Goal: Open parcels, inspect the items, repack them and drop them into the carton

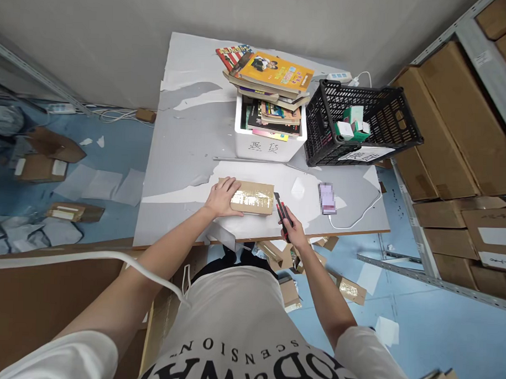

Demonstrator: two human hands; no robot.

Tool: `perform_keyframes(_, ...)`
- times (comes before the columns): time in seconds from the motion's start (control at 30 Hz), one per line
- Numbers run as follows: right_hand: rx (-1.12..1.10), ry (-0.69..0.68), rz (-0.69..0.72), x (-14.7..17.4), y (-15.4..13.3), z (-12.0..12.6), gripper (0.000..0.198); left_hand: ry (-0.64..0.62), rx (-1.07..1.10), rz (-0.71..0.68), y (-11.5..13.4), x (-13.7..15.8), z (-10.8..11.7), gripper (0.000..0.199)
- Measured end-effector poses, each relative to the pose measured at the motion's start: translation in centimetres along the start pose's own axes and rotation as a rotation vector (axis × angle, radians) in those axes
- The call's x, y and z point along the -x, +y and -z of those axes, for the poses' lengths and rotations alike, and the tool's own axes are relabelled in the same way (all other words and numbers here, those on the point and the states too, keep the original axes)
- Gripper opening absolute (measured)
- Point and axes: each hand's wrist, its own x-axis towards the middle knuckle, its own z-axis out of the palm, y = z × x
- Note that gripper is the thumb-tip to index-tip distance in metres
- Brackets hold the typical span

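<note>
A small cardboard box (pixel 255 199) with shiny clear tape along its top lies near the table's front edge. My left hand (pixel 225 198) rests on its left end, fingers over the top and thumb along the near side. In my right hand (pixel 293 228) is a red and black utility knife (pixel 283 215), gripped by its handle. The knife's tip points away from me, close to the box's right end. Whether it touches the cardboard I cannot tell.
Behind the box stands a white foam bin (pixel 265 148) heaped with books (pixel 277 71). A black plastic crate (pixel 363 119) holds small green and white boxes. To the right lies a phone (pixel 327 199) on a white cable. Cardboard boxes fill the right shelves; scraps litter the blue floor.
</note>
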Motion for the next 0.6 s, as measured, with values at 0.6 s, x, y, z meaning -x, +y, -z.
perform_keyframes(0.6, 0.363, -0.243, -0.077, -1.0, -5.1, 4.2, 0.068, 0.175, 0.15, 0.023, -0.3, 0.1, -2.1, 0.108)
